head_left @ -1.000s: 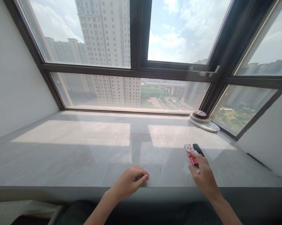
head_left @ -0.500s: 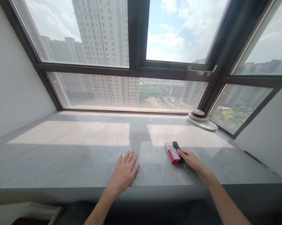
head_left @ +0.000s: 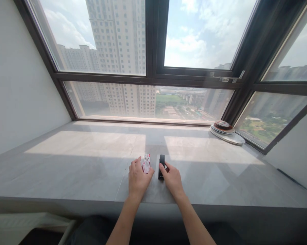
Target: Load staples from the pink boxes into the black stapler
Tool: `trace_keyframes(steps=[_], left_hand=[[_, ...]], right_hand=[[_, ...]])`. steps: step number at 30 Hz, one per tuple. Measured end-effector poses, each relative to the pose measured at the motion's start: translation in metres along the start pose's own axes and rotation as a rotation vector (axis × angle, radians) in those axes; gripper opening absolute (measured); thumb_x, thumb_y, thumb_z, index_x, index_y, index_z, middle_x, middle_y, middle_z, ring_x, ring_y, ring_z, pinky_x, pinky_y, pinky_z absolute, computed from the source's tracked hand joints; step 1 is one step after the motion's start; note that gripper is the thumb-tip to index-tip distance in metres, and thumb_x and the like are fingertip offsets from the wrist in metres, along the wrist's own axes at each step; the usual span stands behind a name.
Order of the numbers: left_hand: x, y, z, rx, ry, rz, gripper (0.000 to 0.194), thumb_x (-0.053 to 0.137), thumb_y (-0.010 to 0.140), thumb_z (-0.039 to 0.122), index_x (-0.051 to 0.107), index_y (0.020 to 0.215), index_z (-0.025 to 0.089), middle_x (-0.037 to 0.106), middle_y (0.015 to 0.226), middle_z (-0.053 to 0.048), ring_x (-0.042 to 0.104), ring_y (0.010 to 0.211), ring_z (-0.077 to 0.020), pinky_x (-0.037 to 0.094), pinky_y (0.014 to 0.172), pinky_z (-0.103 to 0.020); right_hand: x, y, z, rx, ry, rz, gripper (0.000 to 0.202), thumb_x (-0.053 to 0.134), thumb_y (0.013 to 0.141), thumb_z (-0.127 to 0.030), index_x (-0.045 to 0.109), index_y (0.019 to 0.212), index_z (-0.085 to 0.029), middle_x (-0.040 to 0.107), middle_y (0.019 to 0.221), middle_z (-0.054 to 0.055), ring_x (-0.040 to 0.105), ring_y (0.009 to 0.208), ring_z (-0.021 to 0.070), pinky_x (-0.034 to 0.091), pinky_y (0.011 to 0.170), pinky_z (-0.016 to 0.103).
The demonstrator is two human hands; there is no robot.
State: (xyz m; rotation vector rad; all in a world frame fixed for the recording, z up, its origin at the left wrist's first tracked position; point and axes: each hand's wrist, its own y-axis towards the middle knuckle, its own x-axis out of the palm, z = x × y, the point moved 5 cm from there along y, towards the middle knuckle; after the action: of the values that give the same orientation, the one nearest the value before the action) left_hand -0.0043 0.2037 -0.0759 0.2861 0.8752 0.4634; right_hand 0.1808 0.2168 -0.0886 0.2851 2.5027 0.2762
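On the grey stone sill, my left hand (head_left: 140,177) curls around a small pink and white box (head_left: 146,166), thumb at its right side and fingers at its left. Part of the box is hidden behind the hand. A short gap to the right, a black stapler (head_left: 161,167) points away from me. My right hand (head_left: 171,177) grips it from the right, with the thumb over its top and the fingers along its side.
A stack of round plates or discs (head_left: 224,131) stands in the far right corner by the window frame (head_left: 153,81). The sill (head_left: 74,177) ends in a front edge close to me. White walls close it off left and right.
My right hand has moved left with the stapler. The box, earlier beside the stapler, is now further left in my left hand, which was lying flat. The view has shifted slightly.
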Motion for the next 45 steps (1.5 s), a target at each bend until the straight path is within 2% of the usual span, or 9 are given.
trace_keyframes(steps=[5, 13, 19, 25, 29, 34, 38, 41, 45], left_hand=[[-0.011, -0.003, 0.01, 0.014, 0.152, -0.049, 0.071, 0.064, 0.083, 0.037, 0.039, 0.147, 0.021, 0.054, 0.127, -0.013, 0.053, 0.119, -0.0326, 0.044, 0.097, -0.043], [-0.013, -0.006, -0.003, 0.079, 0.159, -0.104, 0.046, 0.058, 0.09, 0.037, 0.054, 0.133, 0.023, 0.06, 0.118, -0.01, 0.057, 0.11, -0.029, 0.044, 0.096, -0.04], [-0.023, 0.024, -0.044, 0.018, 0.154, 0.001, 0.044, 0.059, 0.091, 0.041, 0.058, 0.13, 0.021, 0.062, 0.122, -0.01, 0.058, 0.111, -0.0279, 0.045, 0.098, -0.038], [-0.037, 0.053, -0.084, -0.038, 0.218, 0.003, 0.036, 0.056, 0.091, 0.044, 0.065, 0.116, 0.02, 0.067, 0.108, -0.01, 0.061, 0.103, -0.0278, 0.046, 0.092, -0.036], [-0.057, 0.035, -0.096, -0.017, 0.242, 0.121, 0.037, 0.054, 0.092, 0.05, 0.065, 0.111, 0.02, 0.067, 0.106, -0.009, 0.061, 0.102, -0.0291, 0.046, 0.091, -0.038], [-0.076, 0.012, -0.103, -0.024, 0.251, 0.078, 0.041, 0.054, 0.09, 0.053, 0.064, 0.112, 0.02, 0.068, 0.108, -0.01, 0.061, 0.102, -0.0306, 0.047, 0.089, -0.039], [-0.099, -0.005, -0.1, 0.009, 0.289, 0.119, 0.037, 0.055, 0.089, 0.053, 0.062, 0.11, 0.023, 0.068, 0.109, -0.008, 0.06, 0.102, -0.0303, 0.046, 0.089, -0.039], [-0.107, -0.02, -0.107, -0.023, 0.358, 0.042, 0.032, 0.059, 0.086, 0.053, 0.061, 0.102, 0.025, 0.068, 0.105, -0.006, 0.061, 0.097, -0.0303, 0.045, 0.081, -0.038], [-0.099, -0.022, -0.117, -0.078, 0.387, -0.077, 0.029, 0.06, 0.085, 0.052, 0.06, 0.098, 0.026, 0.068, 0.102, -0.005, 0.061, 0.097, -0.0296, 0.043, 0.076, -0.035]], right_hand=[[-0.035, -0.008, 0.024, 0.042, 0.08, -0.018, 0.062, 0.05, 0.089, -0.071, 0.078, 0.106, -0.018, 0.06, 0.06, 0.001, 0.054, 0.058, 0.0186, 0.038, 0.056, 0.027], [-0.039, -0.017, 0.024, 0.044, 0.085, 0.012, 0.061, 0.051, 0.089, -0.069, 0.077, 0.111, -0.019, 0.06, 0.062, 0.001, 0.056, 0.06, 0.019, 0.039, 0.057, 0.027], [-0.04, -0.018, 0.022, 0.035, 0.086, -0.009, 0.059, 0.049, 0.091, -0.068, 0.077, 0.11, -0.02, 0.059, 0.063, 0.001, 0.054, 0.059, 0.0184, 0.038, 0.057, 0.027], [-0.041, -0.017, 0.021, 0.048, 0.082, -0.005, 0.06, 0.049, 0.09, -0.069, 0.078, 0.107, -0.019, 0.057, 0.061, 0.001, 0.052, 0.057, 0.0177, 0.036, 0.055, 0.027], [-0.041, -0.017, 0.021, 0.052, 0.073, -0.016, 0.059, 0.048, 0.091, -0.068, 0.077, 0.108, -0.019, 0.058, 0.062, 0.001, 0.053, 0.058, 0.0171, 0.036, 0.055, 0.026], [-0.04, -0.018, 0.023, 0.062, 0.054, -0.013, 0.058, 0.049, 0.092, -0.067, 0.077, 0.109, -0.019, 0.058, 0.063, 0.001, 0.053, 0.058, 0.0169, 0.035, 0.056, 0.026], [-0.039, -0.018, 0.024, 0.065, 0.054, -0.014, 0.057, 0.048, 0.092, -0.067, 0.076, 0.109, -0.02, 0.059, 0.063, 0.0, 0.054, 0.058, 0.0172, 0.036, 0.056, 0.026], [-0.039, -0.019, 0.024, 0.065, 0.05, -0.021, 0.057, 0.048, 0.093, -0.067, 0.076, 0.11, -0.021, 0.059, 0.063, 0.0, 0.053, 0.058, 0.0175, 0.035, 0.056, 0.026], [-0.041, -0.019, 0.023, 0.065, 0.048, -0.019, 0.057, 0.048, 0.093, -0.067, 0.076, 0.11, -0.021, 0.059, 0.064, 0.0, 0.053, 0.058, 0.0173, 0.035, 0.055, 0.026]])
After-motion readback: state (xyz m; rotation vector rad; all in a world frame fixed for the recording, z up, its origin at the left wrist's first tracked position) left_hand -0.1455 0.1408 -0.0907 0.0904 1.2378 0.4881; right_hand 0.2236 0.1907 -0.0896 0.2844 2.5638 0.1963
